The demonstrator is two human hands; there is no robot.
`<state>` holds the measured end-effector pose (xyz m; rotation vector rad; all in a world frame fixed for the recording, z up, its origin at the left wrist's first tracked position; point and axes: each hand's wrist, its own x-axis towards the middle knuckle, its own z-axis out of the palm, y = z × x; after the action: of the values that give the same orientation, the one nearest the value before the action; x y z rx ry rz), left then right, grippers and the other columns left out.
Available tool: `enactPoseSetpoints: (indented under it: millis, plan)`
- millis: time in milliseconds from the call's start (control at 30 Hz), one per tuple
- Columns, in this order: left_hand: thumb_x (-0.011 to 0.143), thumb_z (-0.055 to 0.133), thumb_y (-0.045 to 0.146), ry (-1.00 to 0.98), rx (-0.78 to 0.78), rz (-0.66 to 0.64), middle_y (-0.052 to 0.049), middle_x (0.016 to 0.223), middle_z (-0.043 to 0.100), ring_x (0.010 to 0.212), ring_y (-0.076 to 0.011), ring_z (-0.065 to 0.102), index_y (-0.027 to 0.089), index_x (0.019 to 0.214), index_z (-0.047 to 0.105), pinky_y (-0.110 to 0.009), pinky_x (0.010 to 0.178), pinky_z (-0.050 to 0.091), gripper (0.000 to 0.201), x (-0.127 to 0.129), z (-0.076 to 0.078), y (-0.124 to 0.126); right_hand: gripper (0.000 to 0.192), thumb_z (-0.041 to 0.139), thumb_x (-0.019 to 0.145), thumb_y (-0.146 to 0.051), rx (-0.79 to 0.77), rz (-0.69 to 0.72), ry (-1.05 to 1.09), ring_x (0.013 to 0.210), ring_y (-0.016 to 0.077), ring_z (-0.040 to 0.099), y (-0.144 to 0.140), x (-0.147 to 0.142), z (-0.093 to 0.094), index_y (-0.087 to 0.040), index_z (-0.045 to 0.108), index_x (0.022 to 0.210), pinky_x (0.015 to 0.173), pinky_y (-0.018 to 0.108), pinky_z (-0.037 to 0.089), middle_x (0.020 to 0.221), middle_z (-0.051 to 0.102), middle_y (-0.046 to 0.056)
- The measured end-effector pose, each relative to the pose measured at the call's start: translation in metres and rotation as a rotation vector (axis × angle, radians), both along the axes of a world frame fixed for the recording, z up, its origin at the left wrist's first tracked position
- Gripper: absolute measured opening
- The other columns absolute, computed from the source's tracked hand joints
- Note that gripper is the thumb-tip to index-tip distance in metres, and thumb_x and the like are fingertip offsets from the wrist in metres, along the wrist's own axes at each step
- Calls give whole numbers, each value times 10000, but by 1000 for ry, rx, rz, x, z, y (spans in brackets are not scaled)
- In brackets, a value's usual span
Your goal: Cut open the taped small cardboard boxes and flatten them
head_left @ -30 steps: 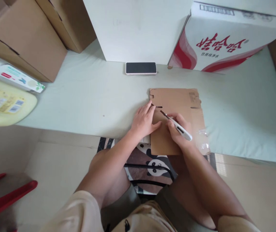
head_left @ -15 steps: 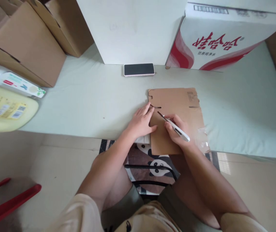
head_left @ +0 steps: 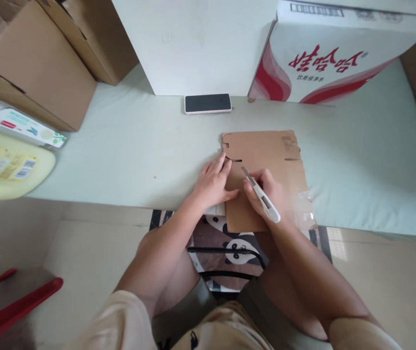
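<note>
A brown sheet of cardboard (head_left: 257,146) lies on the pale green cloth, its near edge jutting past the table edge. It has slots at the left and right, and clear tape at its lower right corner. My left hand (head_left: 213,183) rests flat on its left edge, fingers stretched out and thumb apart. In my right hand (head_left: 266,192) is a white utility knife (head_left: 265,199), gripped like a pen. Its blade is out and points up and left over the cardboard, just below the left slot. Whether the blade tip touches the cardboard I cannot tell.
A phone (head_left: 208,103) lies beyond the cardboard, before a white box (head_left: 193,48). A red-and-white carton (head_left: 324,63) stands at the back right. Brown boxes (head_left: 43,63), a clear bottle (head_left: 21,124) and a yellow jug (head_left: 10,160) stand left. Red legs (head_left: 21,304) show lower left.
The knife in my right hand has turned more upright, its blade tip shifting slightly right and its rear end left and down. My left hand stays on the cardboard.
</note>
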<state>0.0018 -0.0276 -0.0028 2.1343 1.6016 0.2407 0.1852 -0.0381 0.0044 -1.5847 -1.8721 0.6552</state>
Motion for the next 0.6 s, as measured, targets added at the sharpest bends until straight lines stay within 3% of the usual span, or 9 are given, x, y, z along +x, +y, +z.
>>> enactPoseSetpoints:
  millis: [100, 233, 367, 600]
  plan:
    - [830, 701, 510, 21, 5, 9, -225, 1710, 156, 1574, -371, 226, 95, 1573, 320, -521, 1278, 187, 932, 2, -1, 0, 234, 486, 869, -439, 3, -33, -130, 682, 242, 662, 2, -12, 0, -232, 568, 941, 630, 321, 438, 804, 720, 80]
    - [857, 671, 484, 45, -13, -1, -227, 1710, 148, 1583, -360, 201, 81, 1581, 307, -507, 1282, 174, 905, 1, -2, 0, 196, 463, 851, -377, -11, 29, -252, 627, 233, 629, -3, -22, 1, -227, 566, 923, 590, 309, 380, 824, 727, 99]
    - [898, 613, 459, 56, -14, -46, -234, 1709, 140, 1588, -359, 181, 66, 1593, 278, -527, 1277, 176, 866, -2, -1, 0, 186, 464, 856, -387, -42, 123, -192, 625, 226, 640, -15, -21, 1, -237, 564, 902, 591, 298, 397, 754, 714, 67]
    - [895, 616, 548, 109, -71, -23, -216, 1720, 106, 1591, -367, 162, 54, 1610, 255, -486, 1297, 140, 941, 2, 5, 1, 228, 475, 873, -381, 22, 38, -172, 750, 247, 675, -6, -6, 2, -232, 615, 974, 660, 324, 448, 919, 740, 103]
